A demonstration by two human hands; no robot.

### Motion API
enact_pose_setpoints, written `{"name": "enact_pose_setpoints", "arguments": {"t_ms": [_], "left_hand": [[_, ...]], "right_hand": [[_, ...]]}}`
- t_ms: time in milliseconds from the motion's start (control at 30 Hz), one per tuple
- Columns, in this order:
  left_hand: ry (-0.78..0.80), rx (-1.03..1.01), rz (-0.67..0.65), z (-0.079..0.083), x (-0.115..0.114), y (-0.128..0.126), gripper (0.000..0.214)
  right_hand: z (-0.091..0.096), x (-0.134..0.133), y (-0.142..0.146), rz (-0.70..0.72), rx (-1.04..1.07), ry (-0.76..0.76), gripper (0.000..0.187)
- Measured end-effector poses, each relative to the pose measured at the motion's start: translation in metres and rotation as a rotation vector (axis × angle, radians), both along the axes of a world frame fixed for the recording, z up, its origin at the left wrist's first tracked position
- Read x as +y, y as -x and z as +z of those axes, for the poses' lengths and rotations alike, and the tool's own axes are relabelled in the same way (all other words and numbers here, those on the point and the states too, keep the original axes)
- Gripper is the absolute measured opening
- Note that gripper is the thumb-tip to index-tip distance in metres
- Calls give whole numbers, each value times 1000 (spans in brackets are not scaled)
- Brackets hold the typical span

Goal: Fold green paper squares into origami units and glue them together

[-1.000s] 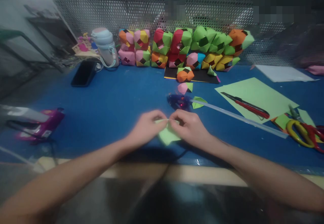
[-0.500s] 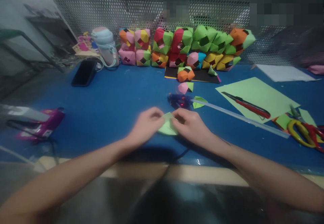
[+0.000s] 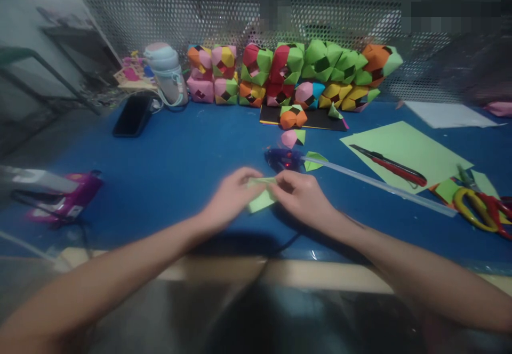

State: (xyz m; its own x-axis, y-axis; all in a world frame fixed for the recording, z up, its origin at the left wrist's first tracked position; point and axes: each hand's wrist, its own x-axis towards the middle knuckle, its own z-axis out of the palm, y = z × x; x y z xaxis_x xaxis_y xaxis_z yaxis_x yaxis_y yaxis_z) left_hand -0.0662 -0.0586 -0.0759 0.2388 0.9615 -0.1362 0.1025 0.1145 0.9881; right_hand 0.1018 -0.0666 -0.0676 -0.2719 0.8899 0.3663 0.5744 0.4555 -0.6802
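Observation:
A small piece of light green paper is held between my two hands, low over the blue table. My left hand pinches its left side near the top. On the other side my right hand grips the upper right edge between thumb and fingers. The paper's upper edge looks folded over; its finer creases are blurred. Just beyond my hands lies a dark blue glue gun with a red light, a long clear glue stick reaching right from it. A folded green paper piece sits beside the gun.
Folded paper blocks stand stacked along the perforated back panel. To the right are a green sheet, a red cutter knife and scissors. Leftward are a phone, a bottle and a magenta glue gun.
The green paper has turned between my fingers, from a pointed top to a straight folded upper edge. Both hands stay in nearly the same place.

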Motion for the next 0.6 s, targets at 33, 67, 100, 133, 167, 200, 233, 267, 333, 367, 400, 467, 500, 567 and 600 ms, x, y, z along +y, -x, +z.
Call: {"name": "enact_pose_setpoints", "arguments": {"t_ms": [33, 67, 100, 133, 167, 200, 233, 267, 333, 367, 400, 467, 500, 567, 600], "left_hand": [[-9, 26, -20, 1, 0, 0, 19], [-22, 51, -35, 1, 1, 1, 19], [-35, 70, -43, 1, 1, 1, 19], [-45, 80, -47, 0, 1, 2, 20], [-52, 79, -49, 0, 2, 3, 20], [-56, 72, -51, -1, 2, 3, 20], [-57, 61, -51, -1, 2, 3, 21], [-53, 46, -50, -2, 1, 3, 21], [-38, 10, -43, -3, 2, 3, 22], [-29, -13, -32, -4, 3, 3, 22], [-20, -39, -12, -5, 4, 4, 22], [-7, -93, 54, -9, 8, 6, 23], [-1, -115, 96, -12, 11, 8, 23], [8, -139, 169, -17, 16, 11, 23], [10, -143, 193, -19, 19, 12, 22]], "right_hand": [[0, 0, 0, 12, 0, -2, 17], [0, -1, 0, 21, 1, -3, 17], [0, -1, 0, 28, 3, -1, 17], [-1, -1, 0, 32, 6, 1, 17], [-1, -1, 0, 34, 9, 4, 17], [-1, -1, 0, 37, 10, 5, 17], [-1, -1, 0, 41, 10, 4, 18], [-1, -1, 0, 46, 8, 4, 18], [2, -1, -1, 58, -8, 13, 18], [5, -1, -2, 62, -24, 25, 17], [9, -2, -3, 64, -48, 42, 17], [19, -4, -9, 49, -146, 85, 21], [25, -5, -13, 37, -232, 108, 25], [36, -5, -23, 7, -467, 169, 34], [40, -5, -29, -21, -595, 204, 37]]}}
